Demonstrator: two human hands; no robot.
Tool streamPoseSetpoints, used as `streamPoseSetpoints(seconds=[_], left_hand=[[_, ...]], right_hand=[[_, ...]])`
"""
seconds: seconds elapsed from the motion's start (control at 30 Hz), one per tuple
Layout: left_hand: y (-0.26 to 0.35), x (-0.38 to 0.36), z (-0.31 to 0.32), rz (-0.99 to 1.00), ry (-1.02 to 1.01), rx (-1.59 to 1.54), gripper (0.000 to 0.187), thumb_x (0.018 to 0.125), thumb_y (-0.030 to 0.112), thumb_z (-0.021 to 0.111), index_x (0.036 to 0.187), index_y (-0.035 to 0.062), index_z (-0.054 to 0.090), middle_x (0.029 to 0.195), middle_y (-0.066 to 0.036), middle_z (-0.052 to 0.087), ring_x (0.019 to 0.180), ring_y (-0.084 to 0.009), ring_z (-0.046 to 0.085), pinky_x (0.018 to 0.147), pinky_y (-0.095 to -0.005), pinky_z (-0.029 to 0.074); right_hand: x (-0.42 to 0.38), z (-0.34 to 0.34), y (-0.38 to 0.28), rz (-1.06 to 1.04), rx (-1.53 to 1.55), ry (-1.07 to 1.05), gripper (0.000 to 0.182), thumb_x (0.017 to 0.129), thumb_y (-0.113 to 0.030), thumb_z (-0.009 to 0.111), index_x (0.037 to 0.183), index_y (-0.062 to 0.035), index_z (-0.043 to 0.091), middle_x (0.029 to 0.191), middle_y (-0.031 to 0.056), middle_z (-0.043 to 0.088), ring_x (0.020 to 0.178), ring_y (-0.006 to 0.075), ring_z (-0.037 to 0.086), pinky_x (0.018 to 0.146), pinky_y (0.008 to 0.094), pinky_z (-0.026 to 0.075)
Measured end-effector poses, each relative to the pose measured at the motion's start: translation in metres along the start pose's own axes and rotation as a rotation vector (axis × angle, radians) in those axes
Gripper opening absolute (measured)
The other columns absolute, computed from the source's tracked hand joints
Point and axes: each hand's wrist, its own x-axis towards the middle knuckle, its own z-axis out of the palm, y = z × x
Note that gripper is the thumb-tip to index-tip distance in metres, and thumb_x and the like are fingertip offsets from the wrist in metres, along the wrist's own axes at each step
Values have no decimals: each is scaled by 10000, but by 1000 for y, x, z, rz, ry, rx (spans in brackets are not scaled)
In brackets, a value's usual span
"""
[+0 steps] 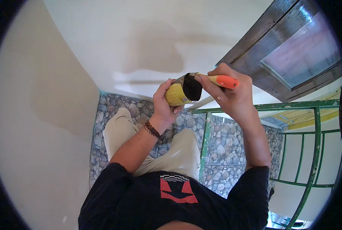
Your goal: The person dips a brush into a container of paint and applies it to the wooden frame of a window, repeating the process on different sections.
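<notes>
My left hand is wrapped around a yellow paint can, which is tilted so its dark open mouth faces right. In my right hand is a paintbrush with an orange-tipped handle, pinched between thumb and fingers. The metal end of the brush lies at the can's upper rim, and its bristles are hidden at the can's mouth. Dark stains mark the can's rim.
A dark brown wooden frame with a glass pane stands at upper right. Green metal scaffolding runs along my right side. Pale walls rise ahead and at left, above a pebble-patterned floor.
</notes>
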Motion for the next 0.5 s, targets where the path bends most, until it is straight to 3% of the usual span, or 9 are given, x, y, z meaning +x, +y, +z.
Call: streamPoseSetpoints(seconds=[0.17,0.27,0.33,0.43,0.5], left_hand=[[2,0,-2,6,-33,3,381,930,450,452,953,108,619,817,-50,661,550,-141,575,332,-239,335],[2,0,-3,-11,14,-10,397,932,451,444,964,97,621,813,-60,662,539,-138,563,329,-234,326],[2,0,-6,-19,-8,-27,406,933,451,435,983,95,624,830,-72,666,529,-139,551,326,-231,324],[3,-1,-5,-28,-9,-62,411,935,448,427,991,92,625,850,-89,670,528,-151,548,322,-235,328],[4,-1,-5,-44,-28,-69,413,936,446,425,1000,90,625,855,-98,670,530,-159,547,319,-236,327]], right_hand=[[0,4,1,-52,-22,44,283,842,-200,722,710,-42,528,562,97,503,461,230,517,450,318,416],[0,-4,-2,-12,-23,53,259,831,-184,734,723,-39,548,576,89,527,475,176,536,452,297,414],[-2,-13,-5,176,113,48,229,819,-159,745,749,-22,576,601,63,573,514,107,549,474,257,419],[-1,-29,-14,280,381,53,203,806,-137,752,776,-3,602,631,40,610,564,71,553,508,227,425],[2,-37,-14,268,339,-23,186,791,-118,751,787,0,607,638,37,614,575,79,560,523,226,433]])
